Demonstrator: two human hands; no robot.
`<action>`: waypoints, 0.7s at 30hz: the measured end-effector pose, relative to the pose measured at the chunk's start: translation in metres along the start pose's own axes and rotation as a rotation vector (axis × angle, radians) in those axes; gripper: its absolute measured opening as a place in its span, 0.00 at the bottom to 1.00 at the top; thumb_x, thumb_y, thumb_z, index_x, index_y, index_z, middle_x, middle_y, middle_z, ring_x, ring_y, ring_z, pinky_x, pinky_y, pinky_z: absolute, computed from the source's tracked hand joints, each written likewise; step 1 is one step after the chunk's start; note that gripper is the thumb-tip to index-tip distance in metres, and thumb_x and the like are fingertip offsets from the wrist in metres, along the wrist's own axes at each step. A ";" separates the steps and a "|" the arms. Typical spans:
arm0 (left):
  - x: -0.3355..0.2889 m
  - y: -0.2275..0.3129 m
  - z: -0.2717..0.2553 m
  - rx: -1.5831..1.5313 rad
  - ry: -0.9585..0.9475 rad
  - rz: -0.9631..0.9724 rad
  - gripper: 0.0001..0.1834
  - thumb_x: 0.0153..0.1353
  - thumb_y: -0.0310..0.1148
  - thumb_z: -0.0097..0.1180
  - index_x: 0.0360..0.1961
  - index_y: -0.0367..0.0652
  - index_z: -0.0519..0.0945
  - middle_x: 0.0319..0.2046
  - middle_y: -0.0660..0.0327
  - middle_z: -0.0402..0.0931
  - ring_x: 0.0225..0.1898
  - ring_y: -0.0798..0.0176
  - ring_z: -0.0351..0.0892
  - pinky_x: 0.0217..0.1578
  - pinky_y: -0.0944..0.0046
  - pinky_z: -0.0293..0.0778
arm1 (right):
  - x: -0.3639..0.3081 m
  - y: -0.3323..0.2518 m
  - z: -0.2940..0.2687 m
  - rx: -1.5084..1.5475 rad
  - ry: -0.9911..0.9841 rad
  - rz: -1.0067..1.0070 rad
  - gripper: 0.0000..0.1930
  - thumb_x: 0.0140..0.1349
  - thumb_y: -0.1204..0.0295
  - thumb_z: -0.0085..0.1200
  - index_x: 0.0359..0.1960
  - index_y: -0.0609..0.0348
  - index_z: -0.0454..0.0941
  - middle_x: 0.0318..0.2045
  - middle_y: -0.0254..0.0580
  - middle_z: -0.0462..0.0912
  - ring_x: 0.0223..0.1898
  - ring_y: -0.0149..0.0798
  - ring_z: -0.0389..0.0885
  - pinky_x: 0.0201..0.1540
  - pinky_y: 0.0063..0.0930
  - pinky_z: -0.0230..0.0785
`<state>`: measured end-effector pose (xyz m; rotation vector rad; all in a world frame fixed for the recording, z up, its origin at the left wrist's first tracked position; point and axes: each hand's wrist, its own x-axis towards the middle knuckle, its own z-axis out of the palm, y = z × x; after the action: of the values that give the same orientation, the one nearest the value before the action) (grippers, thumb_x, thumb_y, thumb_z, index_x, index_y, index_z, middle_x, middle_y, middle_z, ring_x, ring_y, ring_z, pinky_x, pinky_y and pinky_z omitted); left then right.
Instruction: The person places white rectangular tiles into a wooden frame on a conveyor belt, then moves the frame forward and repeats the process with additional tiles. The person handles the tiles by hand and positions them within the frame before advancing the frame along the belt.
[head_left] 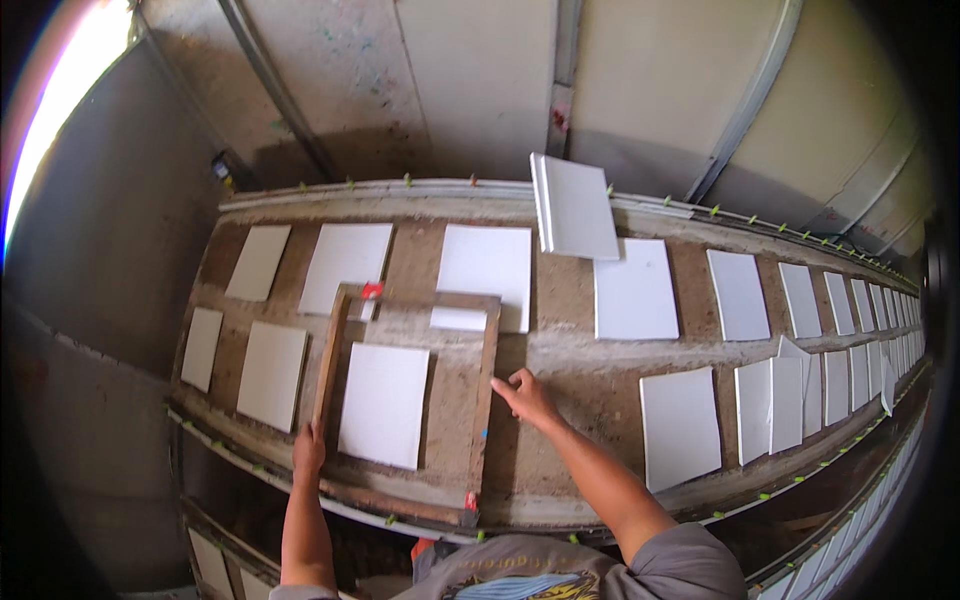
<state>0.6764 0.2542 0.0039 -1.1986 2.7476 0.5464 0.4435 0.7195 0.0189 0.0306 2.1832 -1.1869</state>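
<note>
A worn rectangular wooden frame (327, 370) with red patches at two corners is between my hands, above the long table. Through its opening shows a white rectangular panel (384, 405) lying flat. My left hand (309, 450) is closed around the frame's left bar, near its lower end. At the right bar, my right hand (527, 397) has its fingertips on the wood and the other fingers curled; part of that grip is hidden. The frame's far bar overlaps two more white panels (484, 262) in the back row.
White panels (681, 428) lie in two rows along the brown, dusty table (575, 400), running far right. A small stack of panels (577, 207) rests at the back, tilted over another. Green clips line the table edges. Metal-ribbed walls (480, 80) stand behind; lower racks hold more panels.
</note>
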 end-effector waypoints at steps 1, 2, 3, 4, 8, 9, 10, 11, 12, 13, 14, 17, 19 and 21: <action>0.003 0.005 -0.006 -0.005 -0.037 0.021 0.33 0.75 0.58 0.38 0.49 0.34 0.78 0.46 0.34 0.80 0.50 0.26 0.76 0.49 0.36 0.72 | -0.013 0.013 0.021 -0.075 0.039 -0.029 0.41 0.62 0.38 0.60 0.58 0.65 0.67 0.38 0.56 0.84 0.37 0.51 0.85 0.38 0.44 0.79; 0.005 0.008 -0.011 -0.013 -0.071 0.041 0.33 0.75 0.58 0.39 0.48 0.34 0.78 0.46 0.33 0.80 0.51 0.26 0.76 0.49 0.36 0.72 | -0.025 0.027 0.042 -0.152 0.077 -0.063 0.45 0.61 0.38 0.60 0.63 0.66 0.63 0.44 0.63 0.83 0.45 0.58 0.84 0.45 0.49 0.77; 0.008 0.008 -0.013 -0.031 -0.088 0.072 0.33 0.75 0.58 0.39 0.47 0.33 0.78 0.46 0.33 0.79 0.51 0.26 0.76 0.49 0.36 0.72 | -0.035 0.037 0.058 -0.228 0.116 -0.096 0.49 0.61 0.38 0.61 0.69 0.67 0.58 0.50 0.69 0.81 0.53 0.64 0.82 0.52 0.54 0.76; 0.008 0.006 -0.017 -0.037 -0.103 0.094 0.33 0.75 0.59 0.40 0.47 0.33 0.77 0.45 0.32 0.79 0.51 0.25 0.76 0.49 0.37 0.72 | -0.043 0.040 0.068 -0.238 0.138 -0.132 0.49 0.60 0.38 0.61 0.69 0.67 0.58 0.50 0.70 0.81 0.53 0.65 0.82 0.51 0.54 0.76; 0.018 -0.023 0.002 -0.157 -0.070 0.088 0.33 0.75 0.59 0.41 0.45 0.33 0.77 0.42 0.32 0.79 0.50 0.26 0.76 0.47 0.40 0.73 | -0.065 0.015 0.085 -0.282 0.145 -0.159 0.49 0.58 0.42 0.64 0.68 0.68 0.57 0.42 0.71 0.83 0.44 0.69 0.84 0.45 0.56 0.78; 0.021 -0.028 0.005 -0.239 -0.098 0.083 0.32 0.75 0.58 0.42 0.44 0.33 0.76 0.41 0.32 0.79 0.49 0.26 0.77 0.46 0.41 0.73 | -0.068 0.010 0.089 -0.291 0.140 -0.147 0.49 0.58 0.43 0.65 0.68 0.68 0.57 0.40 0.70 0.84 0.43 0.70 0.84 0.44 0.56 0.78; 0.023 -0.035 0.007 -0.321 -0.125 0.076 0.32 0.75 0.58 0.42 0.44 0.33 0.76 0.40 0.32 0.79 0.49 0.26 0.77 0.45 0.42 0.73 | -0.072 0.005 0.093 -0.300 0.133 -0.135 0.48 0.58 0.45 0.66 0.68 0.68 0.57 0.38 0.69 0.84 0.41 0.70 0.85 0.42 0.56 0.79; 0.025 -0.034 0.006 -0.320 -0.116 0.091 0.32 0.75 0.58 0.42 0.43 0.32 0.76 0.39 0.32 0.79 0.47 0.27 0.77 0.45 0.43 0.73 | -0.065 0.015 0.099 -0.271 0.166 -0.192 0.49 0.58 0.51 0.65 0.71 0.72 0.52 0.38 0.74 0.83 0.41 0.69 0.85 0.44 0.56 0.79; 0.026 -0.034 0.006 -0.320 -0.101 0.101 0.32 0.76 0.58 0.42 0.42 0.32 0.75 0.38 0.33 0.78 0.46 0.27 0.77 0.44 0.44 0.73 | -0.062 0.017 0.103 -0.272 0.210 -0.199 0.48 0.58 0.53 0.65 0.70 0.71 0.53 0.37 0.72 0.84 0.41 0.69 0.85 0.43 0.56 0.79; 0.026 -0.034 0.005 -0.320 -0.085 0.109 0.32 0.76 0.57 0.42 0.42 0.32 0.75 0.36 0.33 0.78 0.45 0.28 0.78 0.43 0.45 0.73 | -0.060 0.019 0.106 -0.273 0.254 -0.206 0.47 0.57 0.55 0.65 0.70 0.70 0.54 0.36 0.71 0.84 0.40 0.69 0.85 0.43 0.56 0.79; 0.027 -0.036 0.003 -0.317 -0.077 0.137 0.32 0.76 0.57 0.42 0.42 0.32 0.75 0.36 0.33 0.77 0.44 0.28 0.77 0.43 0.46 0.73 | -0.058 0.022 0.111 -0.273 0.297 -0.216 0.46 0.56 0.57 0.65 0.70 0.70 0.55 0.35 0.70 0.84 0.40 0.69 0.85 0.42 0.56 0.78; 0.021 -0.024 -0.011 -0.378 0.034 0.255 0.31 0.77 0.57 0.42 0.41 0.31 0.74 0.35 0.36 0.76 0.39 0.34 0.75 0.43 0.48 0.72 | -0.055 0.019 0.108 -0.217 0.369 -0.290 0.45 0.56 0.59 0.64 0.71 0.68 0.56 0.42 0.71 0.84 0.46 0.68 0.84 0.48 0.55 0.77; 0.016 -0.022 -0.026 -0.434 0.000 0.239 0.31 0.77 0.56 0.42 0.42 0.32 0.74 0.35 0.38 0.75 0.38 0.41 0.75 0.43 0.49 0.72 | -0.068 -0.011 0.090 -0.250 0.367 -0.286 0.45 0.56 0.59 0.63 0.71 0.68 0.57 0.43 0.70 0.84 0.47 0.68 0.84 0.49 0.55 0.77; 0.003 -0.002 -0.043 -0.510 -0.024 0.245 0.29 0.78 0.55 0.42 0.40 0.33 0.72 0.30 0.46 0.71 0.35 0.54 0.69 0.41 0.53 0.72 | -0.076 -0.021 0.069 -0.299 0.403 -0.330 0.44 0.58 0.59 0.61 0.72 0.67 0.56 0.44 0.69 0.84 0.45 0.68 0.84 0.48 0.54 0.77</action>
<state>0.6785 0.2353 0.0426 -0.9125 2.8404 1.3400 0.5334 0.6751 0.0499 -0.2455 2.7869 -1.0807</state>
